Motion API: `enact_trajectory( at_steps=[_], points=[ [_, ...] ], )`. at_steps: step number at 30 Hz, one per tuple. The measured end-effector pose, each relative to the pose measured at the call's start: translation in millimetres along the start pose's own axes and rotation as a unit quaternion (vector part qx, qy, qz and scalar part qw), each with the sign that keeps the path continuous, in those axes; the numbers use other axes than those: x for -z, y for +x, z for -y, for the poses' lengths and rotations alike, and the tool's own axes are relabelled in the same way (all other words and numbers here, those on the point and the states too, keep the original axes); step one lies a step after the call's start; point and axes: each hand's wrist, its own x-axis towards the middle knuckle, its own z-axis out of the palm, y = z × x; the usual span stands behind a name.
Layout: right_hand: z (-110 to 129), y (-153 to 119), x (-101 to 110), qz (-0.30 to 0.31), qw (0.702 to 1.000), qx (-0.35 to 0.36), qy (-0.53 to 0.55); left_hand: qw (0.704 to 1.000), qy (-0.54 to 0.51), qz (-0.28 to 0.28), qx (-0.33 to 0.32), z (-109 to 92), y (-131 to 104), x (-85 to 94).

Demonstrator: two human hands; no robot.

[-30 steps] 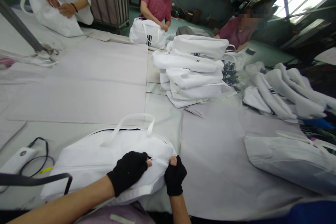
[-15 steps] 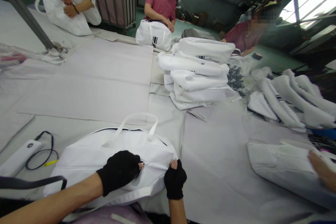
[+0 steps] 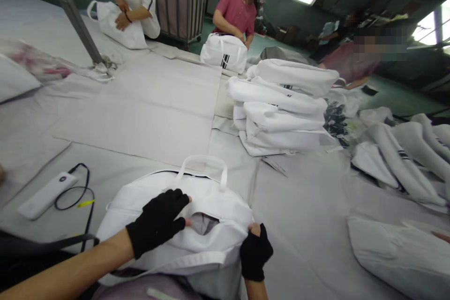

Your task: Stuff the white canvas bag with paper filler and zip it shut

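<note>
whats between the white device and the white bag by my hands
In the head view, a looped dark cable with a yellow tag lies between the white device and the white bag.

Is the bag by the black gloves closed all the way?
No, an opening gapes in the white bag beside the left hand.

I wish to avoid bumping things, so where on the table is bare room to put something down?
One patch: the left sheet, between near bag, metal pole and bag stack. Also the right sheet, between right hand and lone bag. Crowded: right of the stack, with more bags, and left of the near bag, with a white device and cable.
</note>
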Motion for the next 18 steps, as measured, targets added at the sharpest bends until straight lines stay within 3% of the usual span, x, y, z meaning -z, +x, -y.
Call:
enact_trajectory(
  at_steps=[4, 6, 9, 12, 15, 18],
  points=[
    [-6, -9, 1, 0.031, 0.998, -0.045, 0.037, 0.991, 0.079, 0.102, -0.031, -16, 6, -29.6],
    [-9, -15, 3, 0.028, 0.995, -0.080, 0.060, 0.988, 0.108, 0.103, -0.048, -19, 3, -43.0],
    [-9, -23, 5, 0.012, 0.990, -0.126, 0.059, 0.995, 0.081, 0.033, -0.048, -16, -1, -52.4],
    [-3, -17, -2, 0.007, 0.993, -0.111, 0.040, 0.998, 0.028, -0.056, -0.017, -7, 8, -48.2],
    [16, 10, -21, 0.000, 0.997, -0.064, 0.039, 0.991, 0.001, -0.130, 0.004, 7, 30, -30.7],
    [57, 56, -41, -0.019, 0.998, -0.005, 0.056, 0.974, 0.016, -0.225, 0.021, 25, 52, 6.5]
  ],
)
